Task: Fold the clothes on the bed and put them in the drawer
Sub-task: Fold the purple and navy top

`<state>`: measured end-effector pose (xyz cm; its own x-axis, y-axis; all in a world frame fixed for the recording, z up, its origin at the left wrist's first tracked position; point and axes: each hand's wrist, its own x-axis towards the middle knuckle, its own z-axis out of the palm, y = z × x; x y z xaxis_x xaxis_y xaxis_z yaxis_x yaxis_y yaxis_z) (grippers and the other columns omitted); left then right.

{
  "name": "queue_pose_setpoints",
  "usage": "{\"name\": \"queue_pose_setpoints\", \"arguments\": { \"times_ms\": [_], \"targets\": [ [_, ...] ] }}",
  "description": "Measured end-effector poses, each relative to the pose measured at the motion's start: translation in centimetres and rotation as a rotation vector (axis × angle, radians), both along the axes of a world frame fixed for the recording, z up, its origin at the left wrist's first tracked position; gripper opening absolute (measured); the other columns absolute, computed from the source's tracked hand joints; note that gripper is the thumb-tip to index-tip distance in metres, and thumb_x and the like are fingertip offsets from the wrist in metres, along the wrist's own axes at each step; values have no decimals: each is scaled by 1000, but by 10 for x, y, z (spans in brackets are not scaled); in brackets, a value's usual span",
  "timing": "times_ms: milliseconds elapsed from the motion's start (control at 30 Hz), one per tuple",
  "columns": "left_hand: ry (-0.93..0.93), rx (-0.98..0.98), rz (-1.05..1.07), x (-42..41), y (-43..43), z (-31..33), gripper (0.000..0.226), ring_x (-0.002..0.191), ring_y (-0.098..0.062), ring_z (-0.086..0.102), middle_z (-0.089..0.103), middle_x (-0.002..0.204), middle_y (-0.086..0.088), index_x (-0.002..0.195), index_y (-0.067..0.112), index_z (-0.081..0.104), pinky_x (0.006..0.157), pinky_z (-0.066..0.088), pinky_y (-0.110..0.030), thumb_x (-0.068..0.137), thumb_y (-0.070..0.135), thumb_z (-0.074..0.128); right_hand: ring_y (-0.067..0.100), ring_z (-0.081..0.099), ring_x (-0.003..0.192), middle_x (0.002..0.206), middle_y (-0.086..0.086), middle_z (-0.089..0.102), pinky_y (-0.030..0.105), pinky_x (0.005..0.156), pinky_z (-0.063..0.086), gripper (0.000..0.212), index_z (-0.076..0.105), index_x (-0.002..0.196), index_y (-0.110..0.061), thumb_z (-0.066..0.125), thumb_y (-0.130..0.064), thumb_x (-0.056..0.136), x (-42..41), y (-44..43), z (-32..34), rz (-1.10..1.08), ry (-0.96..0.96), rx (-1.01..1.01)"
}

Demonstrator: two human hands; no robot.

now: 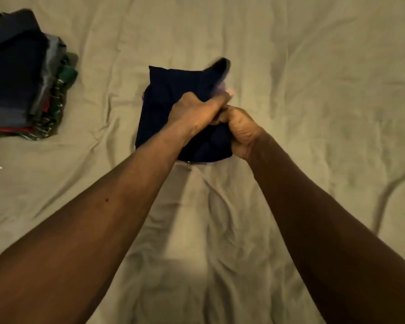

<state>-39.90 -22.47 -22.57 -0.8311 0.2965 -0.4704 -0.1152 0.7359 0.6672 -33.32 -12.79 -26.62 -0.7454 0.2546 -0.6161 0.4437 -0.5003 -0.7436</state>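
Head view: I saw left grip (197,111) and right grip (240,130) clenched on a half-folded garment (164,108), folded pile (21,85) seemingly awaiting the drawer.

both hands grip a dark garment (173,90) on the bed (313,90)
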Motion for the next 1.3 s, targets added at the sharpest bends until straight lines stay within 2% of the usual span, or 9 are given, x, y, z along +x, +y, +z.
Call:
{"name": "queue_pose_setpoints", "arguments": {
  "times_ms": [200,300,467,567,667,767,900,1100,1300],
  "targets": [
    [52,-112,158,-17,8,-14,47,97,-25,67,71,107,-4,116,14,66,90,57,-36,83,45,77,24,70,91,100,13,73,31,86,56,46,68,110,-3,42,1,73,22,-9,7,-301,62,-392],
    [46,-82,165,-17,2,-8,46,100,-24,62,65,106,-1,124,11,60,90,55,-36,87,32,76,31,59,129,142,16,59,38,91,50,48,50,145,-16,51,-15,97,50,-13,0,-340,-60,-305],
    [-238,364,214,12,-30,51,45,95,-25,75,78,104,-6,117,11,71,89,62,-42,74,13,84,20,61,102,110,-2,66,35,89,44,64,51,140,-23,78,-32,83,108,-16,7,-253,4,-92],
    [-467,608,254,48,-65,100,29,93,-28,76,77,105,-16,117,1,72,81,63,-37,87,4,72,14,62,124,131,-7,67,38,101,46,92,47,148,-26,81,-62,71,138,-20,44,-256,72,80],
    [-722,696,327,76,-108,107,27,81,-26,75,76,96,-17,105,4,77,73,64,-35,82,11,66,24,58,133,141,7,63,47,111,44,60,52,146,-16,72,-37,93,170,-13,70,-192,185,141],
    [-840,571,416,91,-144,62,28,86,-29,75,77,103,-19,109,4,77,75,64,-36,84,11,67,30,67,120,126,14,71,45,102,52,51,62,133,-7,76,-13,85,192,-18,64,-130,82,88],
    [-434,147,344,109,-178,-26,31,96,-21,73,76,114,-12,120,10,70,80,59,-29,90,15,77,29,72,95,106,14,76,42,89,59,49,66,126,-8,84,-4,80,194,-42,15,-88,-260,355],
    [355,-281,152,127,-175,-32,58,117,-27,58,59,124,-3,129,27,55,92,51,-44,83,58,71,31,64,104,116,4,60,39,82,53,42,68,116,-28,75,-49,80,178,-54,17,161,-477,1110],
    [138,-352,-107,105,-149,-39,52,107,-38,64,70,111,-13,125,15,51,83,50,-39,83,37,71,34,65,101,108,7,69,32,72,37,30,59,111,-21,61,-45,92,154,-57,33,536,-596,1390]
  ]
}}
